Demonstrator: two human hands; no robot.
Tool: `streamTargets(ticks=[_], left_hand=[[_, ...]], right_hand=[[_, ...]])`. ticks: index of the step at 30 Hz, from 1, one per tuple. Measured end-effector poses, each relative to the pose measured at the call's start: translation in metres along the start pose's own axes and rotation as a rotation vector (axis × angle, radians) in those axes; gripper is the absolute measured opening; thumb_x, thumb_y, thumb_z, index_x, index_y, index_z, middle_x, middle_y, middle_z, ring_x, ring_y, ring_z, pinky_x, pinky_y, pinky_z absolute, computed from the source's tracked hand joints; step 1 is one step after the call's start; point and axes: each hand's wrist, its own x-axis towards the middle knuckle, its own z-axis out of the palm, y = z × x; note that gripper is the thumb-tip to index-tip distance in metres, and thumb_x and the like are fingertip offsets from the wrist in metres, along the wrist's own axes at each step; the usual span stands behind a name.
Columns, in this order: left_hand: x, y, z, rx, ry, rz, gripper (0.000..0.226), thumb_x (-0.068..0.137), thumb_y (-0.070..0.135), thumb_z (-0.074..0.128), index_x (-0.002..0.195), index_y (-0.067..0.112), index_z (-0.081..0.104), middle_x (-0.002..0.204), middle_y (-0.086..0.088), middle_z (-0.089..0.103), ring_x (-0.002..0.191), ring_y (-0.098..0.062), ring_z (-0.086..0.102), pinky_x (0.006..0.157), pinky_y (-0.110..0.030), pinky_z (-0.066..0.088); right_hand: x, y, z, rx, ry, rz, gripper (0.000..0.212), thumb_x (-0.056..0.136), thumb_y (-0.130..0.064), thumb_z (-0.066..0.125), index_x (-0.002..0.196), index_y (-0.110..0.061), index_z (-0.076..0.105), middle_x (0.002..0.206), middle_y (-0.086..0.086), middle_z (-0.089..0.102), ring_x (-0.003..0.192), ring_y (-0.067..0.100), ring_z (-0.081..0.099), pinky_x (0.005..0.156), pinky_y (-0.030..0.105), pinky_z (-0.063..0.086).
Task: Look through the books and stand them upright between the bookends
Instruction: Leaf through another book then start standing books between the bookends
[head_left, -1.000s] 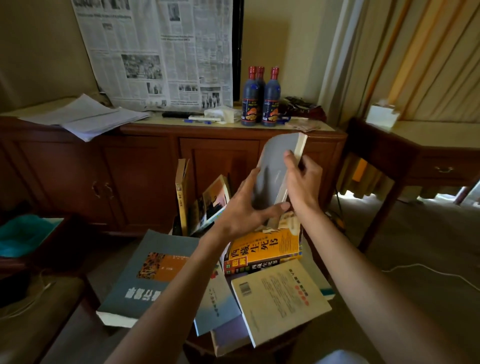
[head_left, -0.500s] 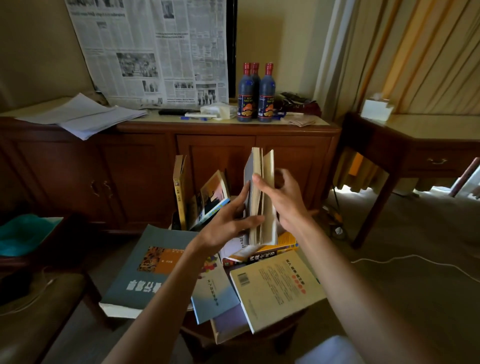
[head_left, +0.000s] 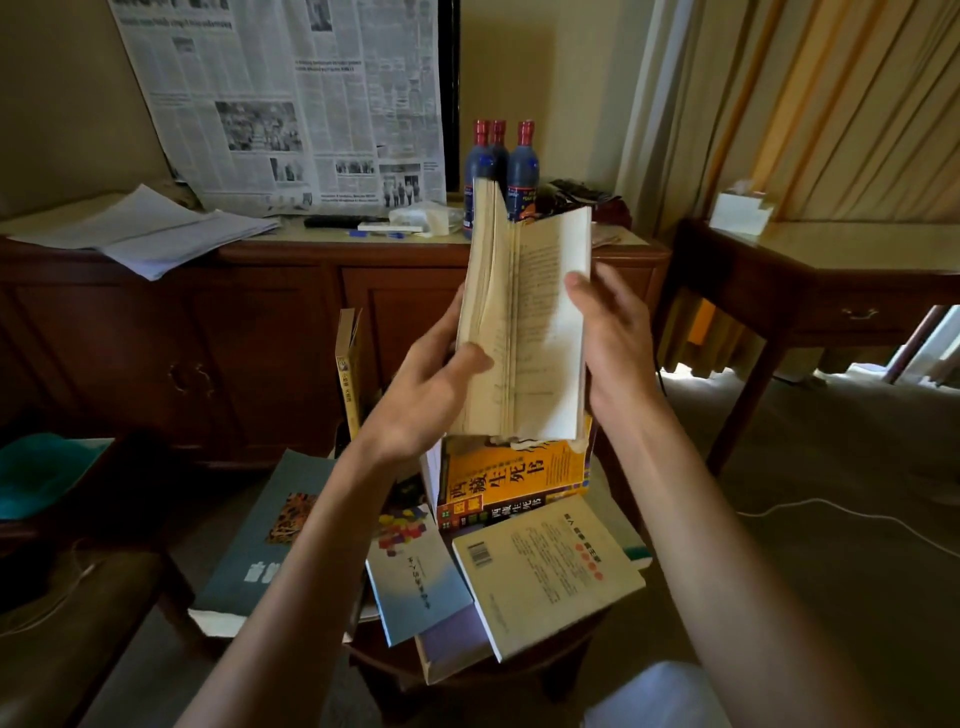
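Observation:
I hold a paperback (head_left: 524, 332) open and upright in front of me, its printed pages facing me. My left hand (head_left: 426, 395) grips the thick left block of pages, thumb on the page edges. My right hand (head_left: 613, 343) holds the right cover and a few pages, thumb on the page. Below, on a small round table (head_left: 545, 670), lie an orange book (head_left: 514, 483), a cream book (head_left: 545, 571), a pale blue book (head_left: 421, 587) and a large grey book (head_left: 270, 535). A yellow book (head_left: 349, 374) stands upright behind them. No bookend is plainly visible.
A wooden sideboard (head_left: 260, 322) stands behind, carrying loose papers (head_left: 150, 228), three dark bottles (head_left: 501, 166) and a newspaper (head_left: 291, 104) against the wall. A side table (head_left: 810, 291) with a tissue box is at right, before curtains. A white cable (head_left: 841, 514) lies on the carpet.
The book was closed and tilted a second ago, then stood on edge; now both hands have raised it and spread it open to the pages.

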Motion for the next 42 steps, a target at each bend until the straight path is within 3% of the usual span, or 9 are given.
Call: streamTargets(ticks=[2, 7, 13, 17, 22, 26, 30, 36, 42], left_hand=[[0.005, 0.003, -0.001, 0.005, 0.028, -0.03, 0.056, 0.098, 0.012, 0.04, 0.148, 0.036, 0.034, 0.11, 0.022, 0.065, 0.105, -0.006, 0.061, 0.082, -0.031, 0.054], [-0.005, -0.041, 0.0, -0.09, 0.09, -0.291, 0.063, 0.079, 0.025, 0.054, 0.141, 0.031, 0.044, 0.126, -0.01, 0.058, 0.115, -0.034, 0.058, 0.097, -0.058, 0.049], [-0.048, -0.138, 0.009, -0.199, 0.19, -0.613, 0.042, 0.092, 0.004, 0.055, 0.132, 0.015, 0.051, 0.113, -0.019, 0.062, 0.098, -0.034, 0.065, 0.066, -0.037, 0.059], [-0.059, -0.177, -0.002, -0.163, 0.313, -0.704, 0.056, 0.081, 0.018, 0.073, 0.132, 0.014, 0.052, 0.112, -0.016, 0.067, 0.099, -0.035, 0.067, 0.082, -0.051, 0.059], [-0.058, -0.187, -0.003, 0.186, 0.198, -0.665, 0.096, 0.052, 0.063, 0.087, 0.13, 0.024, 0.046, 0.115, -0.001, 0.063, 0.102, -0.023, 0.065, 0.086, -0.046, 0.058], [-0.054, -0.191, 0.0, 0.437, 0.163, -0.663, 0.124, 0.044, 0.079, 0.078, 0.142, 0.021, 0.028, 0.128, -0.004, 0.052, 0.116, -0.027, 0.055, 0.096, -0.045, 0.051], [-0.055, -0.201, 0.0, 0.645, 0.092, -0.66, 0.138, 0.043, 0.093, 0.064, 0.151, 0.028, 0.009, 0.151, -0.015, 0.03, 0.138, -0.038, 0.032, 0.111, -0.056, 0.035], [-0.046, -0.203, 0.009, 0.892, -0.07, -0.557, 0.1, 0.079, 0.078, 0.052, 0.156, 0.041, -0.001, 0.164, -0.01, -0.014, 0.149, -0.041, -0.014, 0.117, -0.059, -0.004], [-0.051, -0.205, 0.016, 0.933, -0.241, -0.285, 0.07, 0.089, 0.073, 0.012, 0.154, 0.048, 0.006, 0.165, 0.007, -0.007, 0.149, -0.021, -0.022, 0.117, -0.052, -0.015]], right_hand=[[0.004, -0.006, -0.003, -0.068, 0.004, -0.024, 0.016, 0.095, -0.015, 0.062, 0.093, -0.031, 0.063, 0.074, -0.022, 0.071, 0.073, -0.003, 0.066, 0.074, 0.023, 0.054], [0.006, 0.048, -0.022, -0.249, 0.069, 0.157, 0.034, 0.093, -0.022, 0.064, 0.126, -0.014, 0.062, 0.123, 0.01, 0.066, 0.111, 0.027, 0.064, 0.099, 0.046, 0.05], [-0.027, 0.138, -0.074, -0.554, -0.011, 0.418, 0.012, 0.1, -0.021, 0.052, 0.103, -0.017, 0.063, 0.101, 0.011, 0.068, 0.083, 0.021, 0.066, 0.077, 0.042, 0.055], [-0.026, 0.163, -0.104, -0.756, -0.073, 0.34, 0.031, 0.098, -0.023, 0.057, 0.126, -0.013, 0.051, 0.122, 0.009, 0.062, 0.093, 0.015, 0.065, 0.073, 0.031, 0.057], [-0.03, 0.187, -0.115, -1.338, -0.427, -0.009, 0.079, 0.089, -0.016, 0.067, 0.151, -0.039, 0.025, 0.163, -0.007, 0.009, 0.15, 0.02, 0.006, 0.118, 0.048, 0.014], [-0.034, 0.196, -0.11, -1.317, -0.564, -0.063, 0.04, 0.099, -0.032, 0.052, 0.138, -0.028, 0.053, 0.145, -0.009, 0.051, 0.139, 0.015, 0.04, 0.121, 0.045, 0.02], [-0.038, 0.191, -0.098, -1.378, -0.571, 0.108, 0.07, 0.091, -0.071, 0.041, 0.147, -0.029, 0.038, 0.142, -0.008, 0.054, 0.13, 0.019, 0.051, 0.12, 0.053, 0.019], [-0.039, 0.194, -0.091, -1.403, -0.615, 0.028, 0.069, 0.094, -0.06, 0.048, 0.152, -0.029, 0.029, 0.164, -0.006, 0.01, 0.151, 0.022, 0.007, 0.122, 0.054, 0.004], [-0.042, 0.2, -0.074, -1.23, -0.675, -0.02, 0.031, 0.1, -0.029, 0.049, 0.127, -0.018, 0.061, 0.146, 0.001, 0.046, 0.135, 0.022, 0.039, 0.119, 0.045, 0.024]])
